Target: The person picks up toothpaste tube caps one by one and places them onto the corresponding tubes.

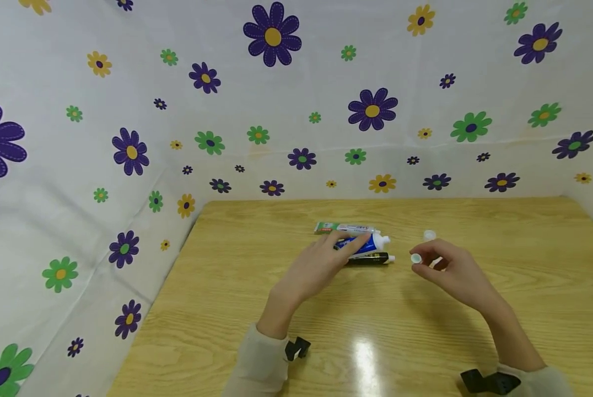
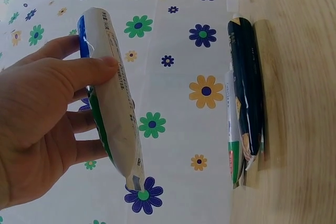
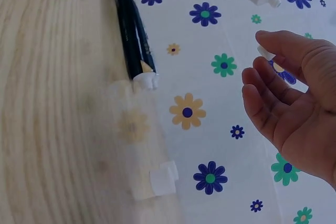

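My left hand [image 1: 316,263] grips a blue-and-white toothpaste tube [image 1: 365,244] between thumb and fingers, held up off the table. Its bare nozzle [image 3: 275,1] points right, and the tube's white printed side [image 2: 111,82] faces the left wrist camera. A small white cap [image 1: 416,258] is pinched between the thumb and fingertips of my right hand [image 1: 455,273], its hollow end in view from the head. Beneath the held tube lie a black toothpaste tube [image 2: 244,82] and a green-and-white one [image 1: 336,227], side by side.
Behind my right hand, another white cap [image 1: 429,235] stands on the wooden table [image 1: 237,248]. A white cloth [image 1: 296,82] printed with flowers hangs along the table's back and left side.
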Demonstrator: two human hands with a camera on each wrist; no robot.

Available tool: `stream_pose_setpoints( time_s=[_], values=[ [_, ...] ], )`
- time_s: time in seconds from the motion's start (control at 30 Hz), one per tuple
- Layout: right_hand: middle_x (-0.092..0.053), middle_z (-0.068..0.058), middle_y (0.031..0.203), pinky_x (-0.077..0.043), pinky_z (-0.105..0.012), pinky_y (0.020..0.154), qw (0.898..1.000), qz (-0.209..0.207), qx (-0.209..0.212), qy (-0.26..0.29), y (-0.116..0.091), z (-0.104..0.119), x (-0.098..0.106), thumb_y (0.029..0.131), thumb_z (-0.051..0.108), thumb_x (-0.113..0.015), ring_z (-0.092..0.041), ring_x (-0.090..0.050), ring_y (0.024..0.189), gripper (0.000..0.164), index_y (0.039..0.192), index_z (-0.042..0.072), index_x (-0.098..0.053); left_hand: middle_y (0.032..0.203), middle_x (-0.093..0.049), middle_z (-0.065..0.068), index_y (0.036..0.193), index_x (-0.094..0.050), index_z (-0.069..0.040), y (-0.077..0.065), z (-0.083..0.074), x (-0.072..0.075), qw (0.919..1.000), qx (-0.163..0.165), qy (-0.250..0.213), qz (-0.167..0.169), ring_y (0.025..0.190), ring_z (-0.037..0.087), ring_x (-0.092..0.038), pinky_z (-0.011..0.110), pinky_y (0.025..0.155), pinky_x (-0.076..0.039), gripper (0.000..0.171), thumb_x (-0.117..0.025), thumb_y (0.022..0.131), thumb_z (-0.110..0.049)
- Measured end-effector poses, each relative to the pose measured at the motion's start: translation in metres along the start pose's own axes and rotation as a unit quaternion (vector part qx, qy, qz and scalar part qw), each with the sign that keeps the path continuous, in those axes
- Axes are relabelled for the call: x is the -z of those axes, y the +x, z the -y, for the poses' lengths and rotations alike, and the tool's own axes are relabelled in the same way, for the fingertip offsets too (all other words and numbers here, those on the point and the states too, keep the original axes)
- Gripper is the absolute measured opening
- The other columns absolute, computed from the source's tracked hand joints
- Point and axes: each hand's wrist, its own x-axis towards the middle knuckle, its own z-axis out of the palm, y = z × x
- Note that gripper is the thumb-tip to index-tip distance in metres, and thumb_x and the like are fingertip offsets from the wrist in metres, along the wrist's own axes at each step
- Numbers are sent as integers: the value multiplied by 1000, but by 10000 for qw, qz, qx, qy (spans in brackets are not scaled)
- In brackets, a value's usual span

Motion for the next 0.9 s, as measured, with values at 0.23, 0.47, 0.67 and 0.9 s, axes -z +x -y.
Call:
stream_pose_setpoints(
  time_s=[0.23, 0.47, 0.67, 0.9],
  values=[
    [-70, -4, 93, -50, -24, 57, 9993, -155, -334, 109, 6, 12, 1, 91, 5, -71, -7, -61, 71, 25, 116, 8, -69, 141, -51, 11, 158, -27, -30, 5, 0, 6, 9998, 183, -7, -105, 124, 28, -56, 41, 99, -51, 67, -58, 101, -14],
    [-69, -5, 89, -50, -26, 54, 9978, -206, -395, 483, 9, 17, -4, 91, 7, -72, -11, -61, 65, 26, 117, 7, -71, 143, -50, 10, 158, -25, -32, 6, -1, 9, 9995, 291, -65, -61, 124, 27, -55, 42, 98, -52, 67, -57, 102, -16],
    [-64, -6, 97, -49, -23, 58, 9971, -352, -429, 520, 10, 20, -6, 90, 5, -73, -8, -61, 72, 32, 118, 2, -59, 140, -52, 10, 158, -24, -31, 1, -1, 10, 9998, 126, 133, -104, 124, 28, -56, 42, 100, -50, 69, -57, 101, -12],
    [-64, 4, 91, -49, -23, 56, 9968, -386, -173, 674, 7, 25, -6, 87, 0, -73, -10, -62, 72, 23, 105, 9, -62, 145, -49, 7, 158, -24, -32, -4, -4, 12, 9999, -106, 8, -109, 126, 28, -55, 45, 101, -49, 77, -61, 97, -2]
  ],
)
